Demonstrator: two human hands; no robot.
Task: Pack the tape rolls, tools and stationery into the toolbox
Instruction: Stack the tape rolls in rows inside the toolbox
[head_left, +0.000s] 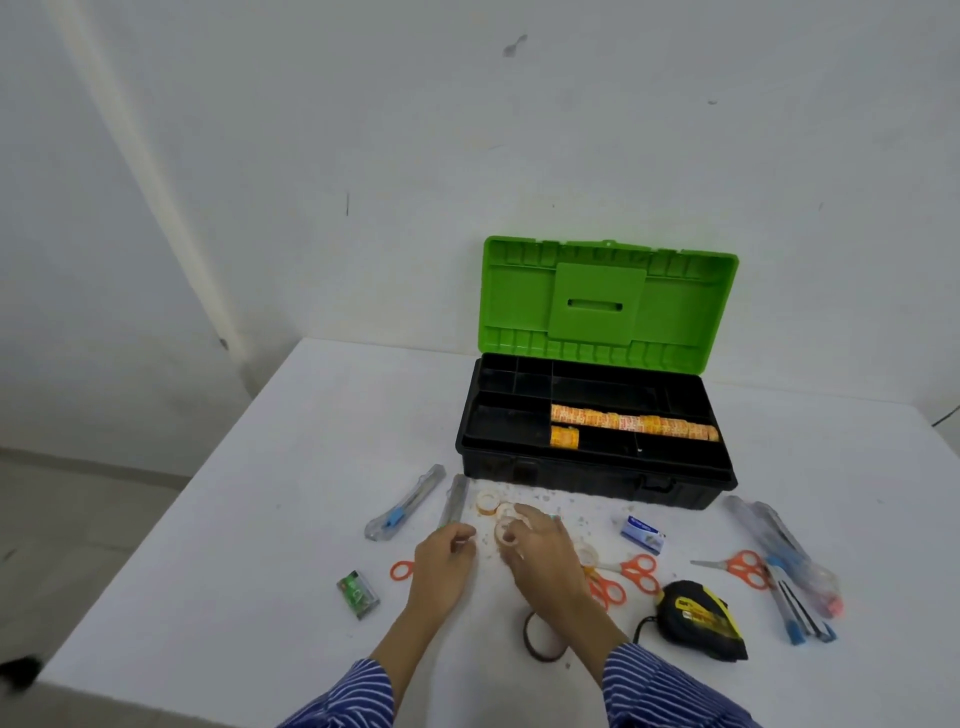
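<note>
Green-lidded black toolbox (597, 467) stands open, orange-printed tape rolls (634, 423) inside, print unreadable. Right hand (540, 551) pinches a clear tape roll (506, 535); left hand (444, 558) curls, contents unclear.

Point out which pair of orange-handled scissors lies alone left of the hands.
The orange-handled scissors beside the small green box, mostly hidden under the left hand. The other three pairs lie right of the right hand.

toolbox (592, 467) open, tape rows in tray | right hand (540, 551) pinches small tape roll (505, 535) | left hand (444, 556) curled
</note>
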